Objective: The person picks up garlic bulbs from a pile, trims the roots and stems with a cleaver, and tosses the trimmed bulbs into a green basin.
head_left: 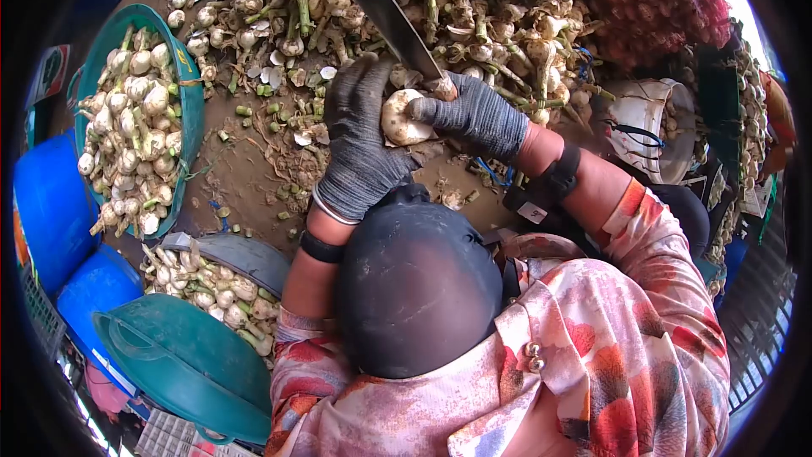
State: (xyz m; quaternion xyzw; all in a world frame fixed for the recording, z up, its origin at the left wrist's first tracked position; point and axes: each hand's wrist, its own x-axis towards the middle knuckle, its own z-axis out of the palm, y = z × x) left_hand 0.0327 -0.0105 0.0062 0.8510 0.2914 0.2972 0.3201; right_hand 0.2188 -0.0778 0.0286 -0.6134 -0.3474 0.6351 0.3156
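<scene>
My left hand point(362, 131), in a grey knit glove, is closed around a whitish garlic bulb point(404, 120) with dirt on its skin. In my right hand point(484, 121), gloved the same way, is a knife point(396, 25) with a broad dark blade pointing up and to the left. The right thumb rests against the bulb. Most of the knife's handle is hidden by the right fingers. Just beyond both hands lies a large heap of garlic point(507, 25) with stems and roots.
A green basin point(193, 110) of trimmed garlic stands left, near blue tubs point(52, 203) and a tilted green basin point(190, 351). Cut stem pieces point(269, 110) litter the ground. A red mesh sack point(660, 0) and white bucket point(647, 123) are right. A dark rounded thing point(414, 288) sits below my hands.
</scene>
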